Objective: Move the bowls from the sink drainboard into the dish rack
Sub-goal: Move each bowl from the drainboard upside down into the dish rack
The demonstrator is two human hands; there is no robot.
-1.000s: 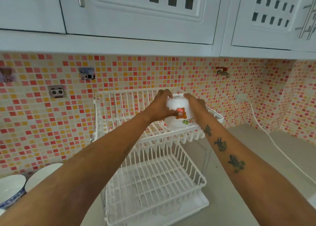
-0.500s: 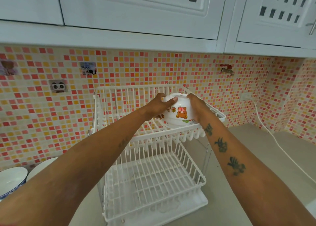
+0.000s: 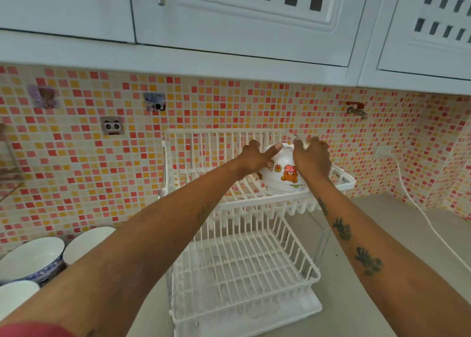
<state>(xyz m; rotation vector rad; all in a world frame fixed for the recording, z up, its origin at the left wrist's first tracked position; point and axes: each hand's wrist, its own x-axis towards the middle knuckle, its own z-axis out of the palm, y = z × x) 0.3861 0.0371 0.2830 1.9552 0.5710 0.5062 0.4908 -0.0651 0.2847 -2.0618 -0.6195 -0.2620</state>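
Observation:
A white bowl with bear pictures [image 3: 281, 175] sits upside down and tilted on the top tier of the white two-tier dish rack [image 3: 342, 182]. My left hand [image 3: 251, 159] grips its left side, thumb across the base. My right hand [image 3: 312, 159] covers its right side, fingers over the top. At the far left stand more bowls: a blue-patterned bowl [image 3: 30, 257], a white bowl [image 3: 86, 242] behind my left forearm, and another white bowl [image 3: 14, 297] at the frame's edge.
The rack's lower tier [image 3: 244, 268] holds nothing, with a drip tray under it. A white cable [image 3: 418, 209] runs down the tiled wall onto the grey counter at right. White cupboards hang overhead. A small tap [image 3: 356, 110] sticks out of the wall.
The bear bowl has come down a little and settled against the top tier's wires. Both hands stay on it; my right fingers have shifted up over its top.

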